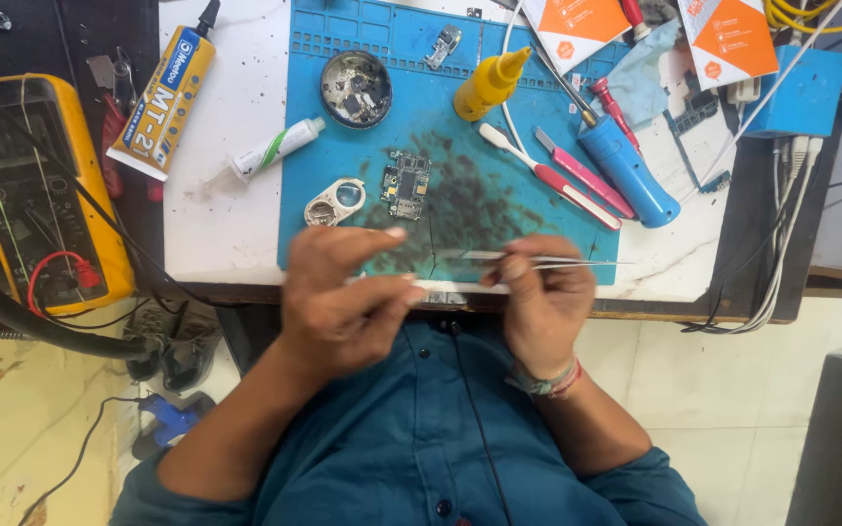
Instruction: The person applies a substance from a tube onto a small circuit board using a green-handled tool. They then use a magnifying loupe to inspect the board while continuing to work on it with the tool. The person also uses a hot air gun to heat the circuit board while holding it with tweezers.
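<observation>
My right hand (pixel 543 307) grips thin metal tweezers (pixel 577 260) that lie level across the near edge of the blue work mat (pixel 314 117), with one end towards my left hand. My left hand (pixel 338 297) hovers just left of them with forefinger and thumb spread, and I see nothing between them. Just beyond both hands a small green circuit board (pixel 406 183) lies on the mat. A white oval frame part (pixel 335 203) sits to its left.
On the mat are a round metal dish (pixel 356 89) of small parts, a yellow squeeze bottle (pixel 489 83), a blue-handled tool (pixel 626 170) and pink-and-white tools (pixel 550 177). A yellow glue tube (pixel 166 97) and white tube (pixel 275 151) lie left. A yellow multimeter (pixel 36 195) stands far left.
</observation>
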